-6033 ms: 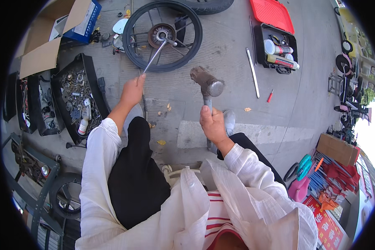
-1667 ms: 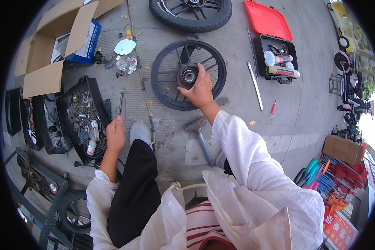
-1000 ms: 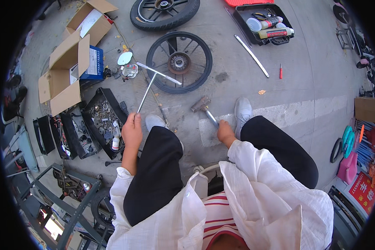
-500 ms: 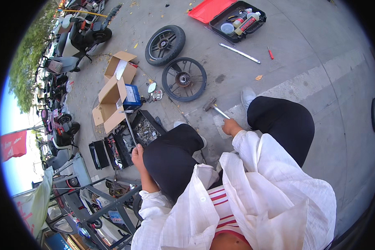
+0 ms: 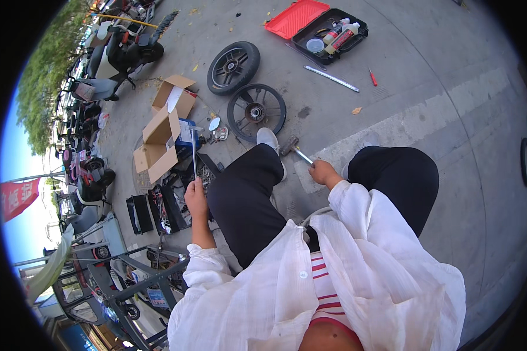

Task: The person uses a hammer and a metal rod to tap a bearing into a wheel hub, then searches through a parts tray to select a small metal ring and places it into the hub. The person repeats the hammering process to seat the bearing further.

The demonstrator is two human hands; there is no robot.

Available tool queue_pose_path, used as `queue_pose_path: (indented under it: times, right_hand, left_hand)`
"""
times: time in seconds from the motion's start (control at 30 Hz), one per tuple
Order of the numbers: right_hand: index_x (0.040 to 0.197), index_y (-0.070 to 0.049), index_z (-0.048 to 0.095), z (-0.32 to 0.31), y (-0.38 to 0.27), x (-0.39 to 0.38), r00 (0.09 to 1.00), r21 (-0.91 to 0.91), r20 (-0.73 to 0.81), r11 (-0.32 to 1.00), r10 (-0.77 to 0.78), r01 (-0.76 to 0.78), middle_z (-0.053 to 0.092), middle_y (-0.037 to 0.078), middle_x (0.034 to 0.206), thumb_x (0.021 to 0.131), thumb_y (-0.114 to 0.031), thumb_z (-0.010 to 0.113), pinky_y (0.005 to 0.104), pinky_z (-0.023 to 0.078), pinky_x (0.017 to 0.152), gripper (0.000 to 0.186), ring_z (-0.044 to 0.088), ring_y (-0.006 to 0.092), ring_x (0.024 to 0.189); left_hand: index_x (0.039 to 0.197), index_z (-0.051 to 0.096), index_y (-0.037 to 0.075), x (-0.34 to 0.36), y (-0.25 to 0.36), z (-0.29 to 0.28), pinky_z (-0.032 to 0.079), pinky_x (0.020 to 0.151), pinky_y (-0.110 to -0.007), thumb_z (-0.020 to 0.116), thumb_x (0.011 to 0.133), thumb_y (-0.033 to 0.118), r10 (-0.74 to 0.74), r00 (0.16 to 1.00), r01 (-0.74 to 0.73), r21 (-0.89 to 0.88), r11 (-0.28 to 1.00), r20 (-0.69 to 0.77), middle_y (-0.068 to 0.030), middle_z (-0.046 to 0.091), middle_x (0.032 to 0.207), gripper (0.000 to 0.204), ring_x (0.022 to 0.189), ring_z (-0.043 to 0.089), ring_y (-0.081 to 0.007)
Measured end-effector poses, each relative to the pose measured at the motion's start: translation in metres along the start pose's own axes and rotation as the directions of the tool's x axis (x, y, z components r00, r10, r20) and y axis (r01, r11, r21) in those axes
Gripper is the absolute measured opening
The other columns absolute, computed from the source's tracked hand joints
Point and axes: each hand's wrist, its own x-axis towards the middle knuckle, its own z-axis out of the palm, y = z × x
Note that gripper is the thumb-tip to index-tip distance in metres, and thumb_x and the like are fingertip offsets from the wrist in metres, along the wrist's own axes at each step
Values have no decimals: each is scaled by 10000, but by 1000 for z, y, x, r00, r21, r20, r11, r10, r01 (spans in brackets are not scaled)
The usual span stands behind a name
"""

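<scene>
My left hand (image 5: 196, 196) is closed round the near end of a long silver metal bar (image 5: 194, 153). The bar points away from me and has what looks like a short crosspiece at its far end; its exact kind I cannot make out. In my right hand (image 5: 325, 174) is a hammer (image 5: 301, 154), gripped by its pale handle, with the dark head (image 5: 288, 145) out ahead and to the left. Just beyond the hammer a bare spoked wheel rim (image 5: 256, 113) lies on the ground. A second wheel with a black tyre (image 5: 233, 68) lies behind it.
Open cardboard boxes (image 5: 158, 143) and black trays of parts (image 5: 160, 209) are at the left. An opened red-and-black case (image 5: 328, 36) holds bottles. A metal bar (image 5: 332, 78) and a red screwdriver (image 5: 373, 77) lie nearby. Parked scooters (image 5: 123, 55) line the far left.
My left foot has stepped forward to the near side of the rim. The bar in my left hand has swung more upright and to the right. The hammer stays in my right hand.
</scene>
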Motion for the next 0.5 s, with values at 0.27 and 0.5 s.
queue_pose_path:
  times: [0.27,0.5]
  right_hand:
    - [1101,-21,584,17,15,15,985,-130,5,977,173,-171,601,228,1095,874,-188,563,490,486,885,282,602,405,1023]
    - [1115,-20,546,41,42,63,982,-247,83,958,170,-145,580,235,1109,806,-164,680,474,486,884,366,589,423,1022]
  left_hand:
    - [696,540,16,80,-59,79,314,518,-289,550,977,362,-88,955,76,53,996,283,24,417,576,445,568,362,-77]
    - [813,639,-11,103,-118,157,436,604,-391,513,954,476,-178,914,81,266,961,365,-157,549,618,522,600,533,-268]
